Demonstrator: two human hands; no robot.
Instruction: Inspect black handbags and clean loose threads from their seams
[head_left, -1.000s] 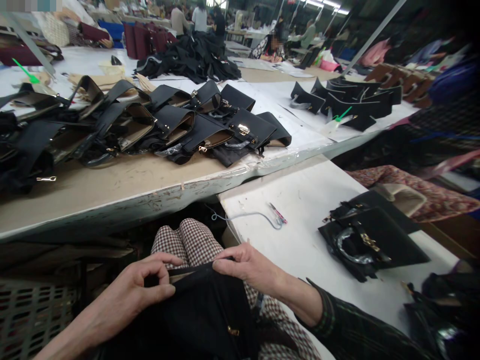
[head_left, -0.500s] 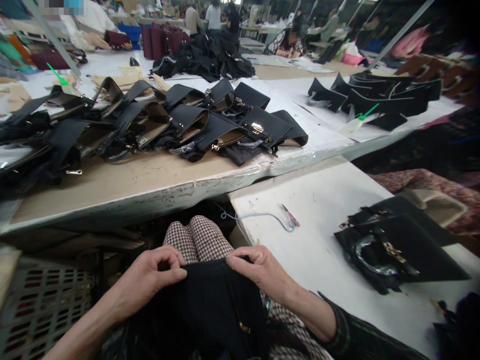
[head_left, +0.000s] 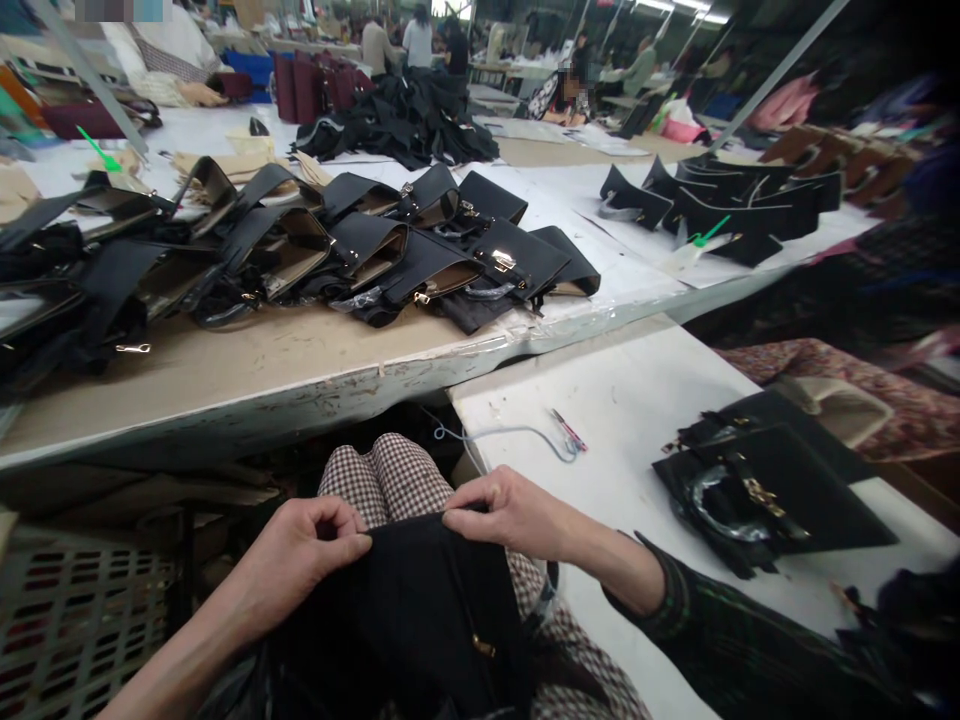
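Note:
On my lap lies a black fabric bag piece (head_left: pixel 420 610) with a zipper and a gold-coloured zipper pull (head_left: pixel 483 647). My left hand (head_left: pixel 304 550) pinches its upper edge at the left, thumb against fingers. At the right end of that same edge, my right hand (head_left: pixel 506 515) pinches the cloth in the same way. The edge runs fairly straight between the two hands. The lower part of the piece falls out of the picture, and folds hide some of it.
Several black handbag parts (head_left: pixel 367 245) cover the long table ahead. A black handbag (head_left: pixel 772 490) with gold hardware rests on the white side table (head_left: pixel 615 390), near a pen (head_left: pixel 570 430) and a cord. A plastic crate (head_left: pixel 82 610) stands at lower left. Other people work farther back.
The view has shifted slightly, so the tables and bags appear a little farther left. Both hands keep their pinch on the black piece; the right hand sits slightly higher in the picture.

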